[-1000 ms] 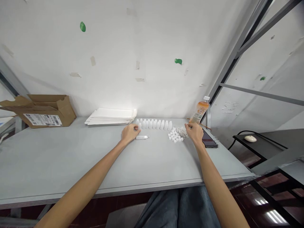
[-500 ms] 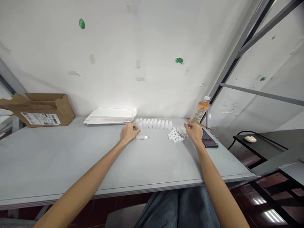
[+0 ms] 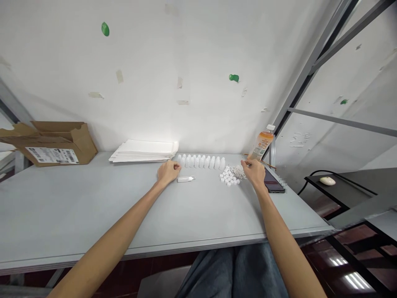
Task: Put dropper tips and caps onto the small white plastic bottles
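My left hand rests on the table with its fingers curled together, beside the left end of the white squeeze bottles. These small bottles stand upright in rows near the wall. In front of them lies a single small bottle on its side, with a cap and a thin nozzle. My right hand is closed at the right edge of a pile of small white caps and thin white pieces. I see nothing held in either hand.
A stack of white sheets or envelopes lies left of the bottles, with an open cardboard box farther left. An orange-labelled drink bottle and a phone are by my right hand. A mouse sits on a black surface at right.
My left fingertips have drawn slightly left, away from the nearest standing bottle. My right hand stays in place, and the view has shifted only a little.
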A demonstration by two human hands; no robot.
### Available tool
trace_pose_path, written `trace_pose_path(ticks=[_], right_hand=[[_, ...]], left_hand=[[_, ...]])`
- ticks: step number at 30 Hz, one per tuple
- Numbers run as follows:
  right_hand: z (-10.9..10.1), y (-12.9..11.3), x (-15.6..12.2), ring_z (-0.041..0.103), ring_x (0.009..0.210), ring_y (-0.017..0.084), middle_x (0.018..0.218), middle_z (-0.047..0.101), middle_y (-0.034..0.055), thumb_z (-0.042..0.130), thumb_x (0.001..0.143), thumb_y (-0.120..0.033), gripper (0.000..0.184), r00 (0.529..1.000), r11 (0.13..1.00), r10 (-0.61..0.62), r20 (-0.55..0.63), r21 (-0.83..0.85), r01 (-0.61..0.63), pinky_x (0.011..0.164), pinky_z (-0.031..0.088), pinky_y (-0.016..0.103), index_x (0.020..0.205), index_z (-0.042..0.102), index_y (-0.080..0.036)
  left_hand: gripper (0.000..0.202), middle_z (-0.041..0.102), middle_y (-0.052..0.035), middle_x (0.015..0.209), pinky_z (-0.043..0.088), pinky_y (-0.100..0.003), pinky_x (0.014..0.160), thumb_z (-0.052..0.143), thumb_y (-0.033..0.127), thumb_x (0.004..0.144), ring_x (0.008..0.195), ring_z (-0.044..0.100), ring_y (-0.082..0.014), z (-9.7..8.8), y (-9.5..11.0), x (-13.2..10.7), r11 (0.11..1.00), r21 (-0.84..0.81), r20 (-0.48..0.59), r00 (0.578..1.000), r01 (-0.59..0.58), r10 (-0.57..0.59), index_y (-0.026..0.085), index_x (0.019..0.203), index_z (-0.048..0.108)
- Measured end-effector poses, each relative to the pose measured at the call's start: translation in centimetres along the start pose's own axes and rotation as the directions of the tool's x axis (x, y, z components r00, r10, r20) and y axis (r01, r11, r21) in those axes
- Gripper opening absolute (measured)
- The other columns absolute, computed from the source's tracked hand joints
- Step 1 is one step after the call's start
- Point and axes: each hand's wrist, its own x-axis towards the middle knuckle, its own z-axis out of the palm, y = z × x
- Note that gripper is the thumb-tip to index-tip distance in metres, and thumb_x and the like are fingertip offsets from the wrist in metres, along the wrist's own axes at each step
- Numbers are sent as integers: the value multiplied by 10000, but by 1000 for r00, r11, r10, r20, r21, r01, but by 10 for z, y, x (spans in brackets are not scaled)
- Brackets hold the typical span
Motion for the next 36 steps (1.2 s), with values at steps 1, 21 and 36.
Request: trace_pose_path(ticks=[1,21,36], right_hand=[[0,0,0,607,846,237,920,691,88,530,858,-387,294,1000,1000,-1,2,1,1,731,409,310,852,752,-195],[1,-43,-34,564,607,142,775,674,50,490,881,-365,299,885,835,-464,33,349,425,644,414,266,752,688,-182],[3,-72,-66,560,505,95,819,674,9,593,827,-353,202,788,734,-538,299,627,263,520,440,229,949,645,-201]], left_hand=[[183,730,-17,889,429,-274,643,573,312,787,854,646,-217,-4,0,0,1000,-13,14,1000,2,-1,253,836,740],[247,681,-40,1056,450,-311,770,522,385,857,971,612,-221,-10,36,-44,869,-66,163,854,-491,494,230,979,671],[310,709,-25,1059,468,-294,761,468,383,904,877,651,-204,12,43,-59,891,-117,62,892,-439,448,266,1154,611]])
